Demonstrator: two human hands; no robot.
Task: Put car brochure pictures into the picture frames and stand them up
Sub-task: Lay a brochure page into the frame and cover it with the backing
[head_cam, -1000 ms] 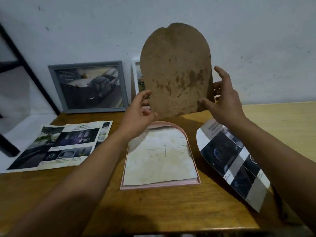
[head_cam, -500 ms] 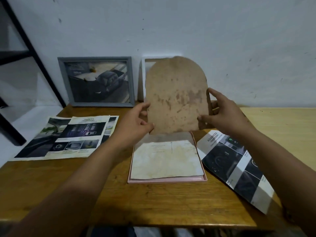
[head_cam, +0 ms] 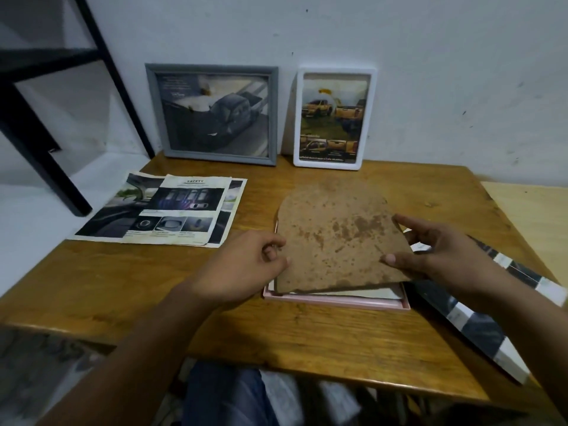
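A stained brown arch-topped backing board point(head_cam: 335, 238) lies nearly flat over a pink frame point(head_cam: 338, 301) that rests face down on the wooden table point(head_cam: 123, 281). My left hand point(head_cam: 246, 265) pinches the board's left edge. My right hand point(head_cam: 436, 253) grips its right edge, thumb on top. A pale sheet shows under the board's near edge. A cut arch-shaped brochure picture point(head_cam: 479, 327) lies under my right forearm. A grey frame point(head_cam: 215, 115) and a white frame point(head_cam: 333, 118), each with a car picture, stand against the wall.
Loose brochure pages point(head_cam: 166, 210) lie at the table's left. A black metal rack point(head_cam: 40, 96) stands at far left. A lighter wooden surface point(head_cam: 534, 216) adjoins the table on the right. My knees show below the front edge.
Both hands have lowered the backing board from upright in front of the white frame down onto the pink frame. The white frame behind it has come into full view.
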